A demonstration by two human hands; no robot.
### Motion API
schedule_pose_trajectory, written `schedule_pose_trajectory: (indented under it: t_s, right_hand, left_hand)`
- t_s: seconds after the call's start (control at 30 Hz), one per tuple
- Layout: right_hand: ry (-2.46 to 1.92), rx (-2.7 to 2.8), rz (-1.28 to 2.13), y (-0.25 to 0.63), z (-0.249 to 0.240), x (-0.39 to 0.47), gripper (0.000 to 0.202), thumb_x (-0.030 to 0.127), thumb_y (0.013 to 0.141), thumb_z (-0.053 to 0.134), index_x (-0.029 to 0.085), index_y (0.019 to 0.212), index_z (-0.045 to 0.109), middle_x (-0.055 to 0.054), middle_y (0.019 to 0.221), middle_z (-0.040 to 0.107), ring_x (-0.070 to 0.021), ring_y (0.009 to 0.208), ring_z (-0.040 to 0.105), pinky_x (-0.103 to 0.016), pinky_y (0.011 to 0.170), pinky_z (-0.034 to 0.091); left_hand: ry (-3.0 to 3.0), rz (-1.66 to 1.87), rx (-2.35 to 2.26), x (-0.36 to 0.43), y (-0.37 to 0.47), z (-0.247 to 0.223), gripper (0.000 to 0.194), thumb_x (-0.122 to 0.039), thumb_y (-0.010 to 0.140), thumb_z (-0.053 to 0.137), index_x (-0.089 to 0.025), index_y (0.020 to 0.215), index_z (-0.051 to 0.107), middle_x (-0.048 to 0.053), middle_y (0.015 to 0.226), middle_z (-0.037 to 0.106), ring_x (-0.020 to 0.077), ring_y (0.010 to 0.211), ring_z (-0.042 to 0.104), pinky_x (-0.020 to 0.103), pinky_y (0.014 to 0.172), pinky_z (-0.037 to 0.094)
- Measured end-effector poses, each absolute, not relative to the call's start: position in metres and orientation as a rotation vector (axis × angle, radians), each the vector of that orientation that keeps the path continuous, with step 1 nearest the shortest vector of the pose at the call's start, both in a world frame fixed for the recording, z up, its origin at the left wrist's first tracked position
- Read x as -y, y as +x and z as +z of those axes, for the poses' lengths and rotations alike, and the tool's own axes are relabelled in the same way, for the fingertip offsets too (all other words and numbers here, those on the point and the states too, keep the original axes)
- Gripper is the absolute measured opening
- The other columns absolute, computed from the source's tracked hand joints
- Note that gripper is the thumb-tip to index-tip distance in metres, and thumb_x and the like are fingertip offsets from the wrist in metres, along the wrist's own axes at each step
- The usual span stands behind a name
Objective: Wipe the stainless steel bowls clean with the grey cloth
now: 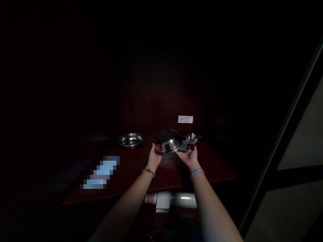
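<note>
A shiny metal bowl (168, 141) is held above the dark red table, its rounded underside facing up. My left hand (154, 158) grips its lower left edge. My right hand (189, 157) holds a crumpled grey cloth (186, 144) at the bowl's right side, with fingertips at the rim. A second metal bowl (131, 140) rests upright on the table at the left. Behind the cloth, a smaller metal bowl (194, 137) stands at the right, partly hidden.
The table (176, 183) meets a dark wall carrying a white socket panel (185, 119). A pixelated bluish item (102, 173) lies at the left. Below the front edge are a white box-like item (163, 201) and a pale cylinder (184, 200). A slanted frame (285, 117) runs along the right.
</note>
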State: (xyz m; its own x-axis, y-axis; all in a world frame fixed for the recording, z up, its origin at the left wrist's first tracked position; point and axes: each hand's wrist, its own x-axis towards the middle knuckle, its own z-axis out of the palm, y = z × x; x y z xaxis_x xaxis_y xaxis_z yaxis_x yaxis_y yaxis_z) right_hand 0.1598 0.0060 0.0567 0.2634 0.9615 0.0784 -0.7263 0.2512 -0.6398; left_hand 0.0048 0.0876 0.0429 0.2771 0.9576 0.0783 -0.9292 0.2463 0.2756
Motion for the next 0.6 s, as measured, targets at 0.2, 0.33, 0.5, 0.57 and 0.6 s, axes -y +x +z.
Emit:
schedule_pose_trajectory:
  t_s: [0.2,0.33,0.5,0.57,0.6]
  right_hand:
    - [-0.590,0.582,1.359,0.160,0.047,-0.008,0.041,0.041,0.096,0.035,0.014,0.098,0.066,-0.011,0.093,0.073,-0.0216,0.093,0.069,-0.046,0.087,0.054]
    - [-0.494,0.617,1.510,0.154,0.047,-0.002,0.039,0.043,0.097,0.041,0.014,0.104,0.066,-0.012,0.103,0.072,-0.0201,0.097,0.068,-0.041,0.085,0.056]
    - [-0.439,0.592,1.578,0.153,0.045,0.002,0.031,0.034,0.099,0.040,0.019,0.107,0.066,-0.007,0.112,0.071,-0.0183,0.107,0.065,-0.041,0.088,0.056]
    - [-0.457,0.565,1.581,0.155,0.042,0.000,0.027,0.030,0.098,0.043,0.019,0.107,0.066,-0.006,0.110,0.071,-0.0177,0.108,0.065,-0.040,0.089,0.056]
    - [-0.470,0.547,1.576,0.156,0.041,-0.002,0.025,0.028,0.098,0.045,0.018,0.107,0.066,-0.006,0.109,0.072,-0.0175,0.107,0.065,-0.039,0.088,0.057]
  left_hand:
    - [0.320,1.314,-0.228,-0.091,0.006,0.039,0.027,-0.022,0.098,0.042,-0.018,0.095,0.069,0.003,0.086,0.075,0.0122,0.080,0.070,0.023,0.080,0.056]
    - [0.355,1.328,-0.230,-0.091,0.004,0.037,0.027,-0.023,0.097,0.044,-0.016,0.091,0.069,0.003,0.083,0.075,0.0129,0.077,0.069,0.025,0.083,0.054]
    - [0.335,1.343,-0.240,-0.091,0.002,0.038,0.024,-0.023,0.096,0.046,-0.015,0.093,0.068,0.002,0.077,0.074,0.0132,0.072,0.069,0.027,0.084,0.053]
    - [0.325,1.332,-0.245,-0.090,0.002,0.039,0.024,-0.024,0.095,0.046,-0.015,0.092,0.068,0.002,0.077,0.074,0.0140,0.072,0.069,0.028,0.084,0.053]
    - [0.326,1.319,-0.243,-0.089,0.002,0.039,0.024,-0.026,0.095,0.047,-0.015,0.092,0.068,0.003,0.078,0.074,0.0147,0.073,0.069,0.029,0.085,0.053]
